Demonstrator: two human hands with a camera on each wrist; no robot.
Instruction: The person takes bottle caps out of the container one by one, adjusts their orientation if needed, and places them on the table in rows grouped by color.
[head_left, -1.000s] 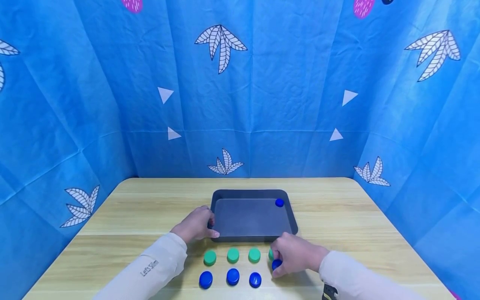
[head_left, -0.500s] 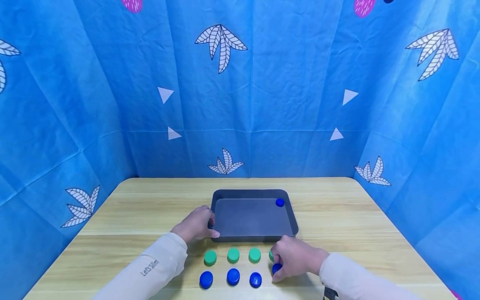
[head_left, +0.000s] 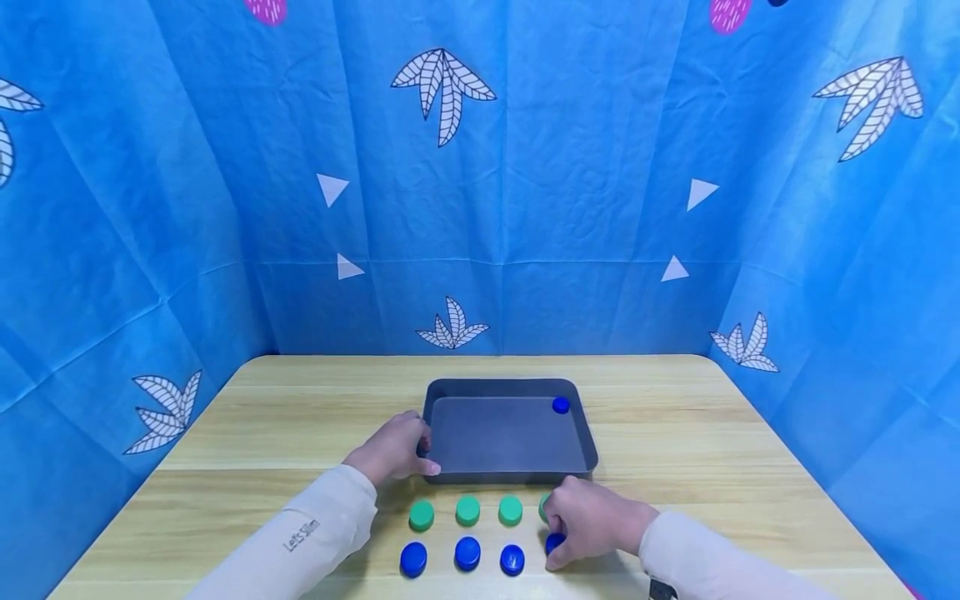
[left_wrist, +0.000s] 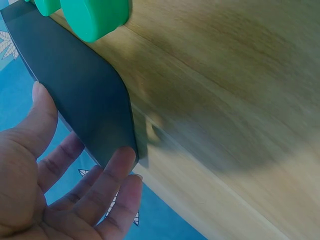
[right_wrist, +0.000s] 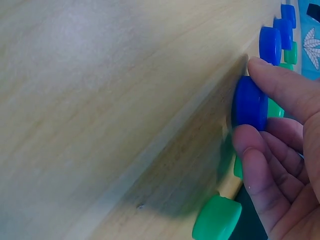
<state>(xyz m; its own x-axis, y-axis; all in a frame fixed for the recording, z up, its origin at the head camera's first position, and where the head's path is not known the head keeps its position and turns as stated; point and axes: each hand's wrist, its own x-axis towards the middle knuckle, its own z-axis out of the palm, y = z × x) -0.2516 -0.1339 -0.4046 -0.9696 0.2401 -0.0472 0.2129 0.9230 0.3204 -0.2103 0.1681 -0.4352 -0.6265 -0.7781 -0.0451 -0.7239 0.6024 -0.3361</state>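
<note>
A dark grey tray (head_left: 506,477) lies on the table, and my left hand (head_left: 395,450) grips its near left corner, thumb and fingers around the wall in the left wrist view. In front of the tray, my right hand (head_left: 592,521) pinches a blue bottle cap (right_wrist: 251,103) between thumb and fingers at the table surface. To its left stand several blue caps (head_left: 467,553) in a row. Several green caps (head_left: 467,510) form another row between them and the tray. The rightmost green cap in the head view is partly hidden by my right hand.
One blue cap (head_left: 561,405) sits inside the tray at its far right corner. Another green cap (right_wrist: 217,220) shows beside my right hand in the right wrist view. A blue patterned curtain (head_left: 502,208) encloses the back and sides of the wooden table (head_left: 315,400).
My right hand and the blue bottle cap have shifted slightly toward the near table edge, about level with the blue row. My left hand stays at the tray corner.
</note>
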